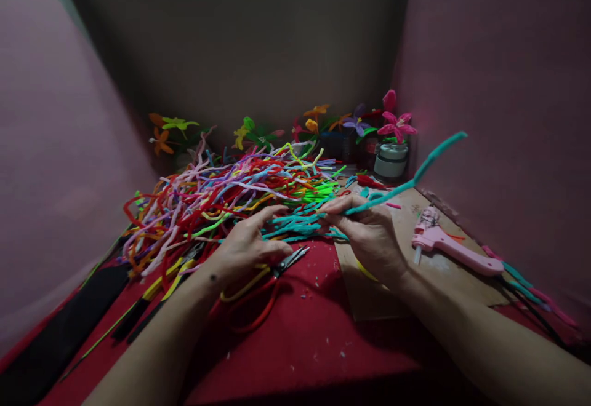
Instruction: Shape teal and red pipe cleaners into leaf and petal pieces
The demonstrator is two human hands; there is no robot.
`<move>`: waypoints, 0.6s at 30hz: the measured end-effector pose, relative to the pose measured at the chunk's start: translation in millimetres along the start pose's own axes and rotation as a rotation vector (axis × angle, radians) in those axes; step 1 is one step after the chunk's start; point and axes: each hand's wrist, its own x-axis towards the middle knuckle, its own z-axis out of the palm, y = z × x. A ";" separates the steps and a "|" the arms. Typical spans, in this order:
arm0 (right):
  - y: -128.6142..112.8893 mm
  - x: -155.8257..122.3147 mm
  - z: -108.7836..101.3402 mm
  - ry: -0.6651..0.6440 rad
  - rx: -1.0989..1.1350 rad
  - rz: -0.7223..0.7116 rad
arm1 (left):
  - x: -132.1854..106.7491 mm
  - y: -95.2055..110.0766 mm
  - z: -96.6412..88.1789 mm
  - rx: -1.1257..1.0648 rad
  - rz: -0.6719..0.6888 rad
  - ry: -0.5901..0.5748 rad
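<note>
My right hand point(369, 230) pinches a teal pipe cleaner point(418, 178), whose bent free end points up and to the right. Beside it, my left hand point(253, 240) has its thumb and fingers apart around the near edge of a bundle of teal pipe cleaners point(295, 226); I see nothing gripped in it. Behind both hands spreads a big tangled heap of pipe cleaners point(221, 187) in pink, red, orange, lilac and green. Scissors point(289, 262) with red and yellow handles lie just below my left hand.
A pink glue gun point(452, 247) rests on a board point(369, 301) at right, its cord trailing off. Yellow-and-black pliers point(161, 283) and a black strip point(69, 326) lie at left. Pipe-cleaner flowers point(398, 126) stand along the back, one in a jar point(391, 161). Scraps dot the red cloth point(277, 350).
</note>
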 end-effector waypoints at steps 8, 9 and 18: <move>0.9 -7.6 4.2 -0.069 -0.080 0.097 | -5.0 21.6 10.8 0.069 0.350 0.371; 0.4 -8.5 4.8 -0.086 -0.084 0.102 | -5.8 23.1 15.3 0.071 0.373 0.353; -1.0 -10.0 7.3 -0.145 -0.085 0.184 | -11.6 28.8 24.9 -0.052 0.387 0.342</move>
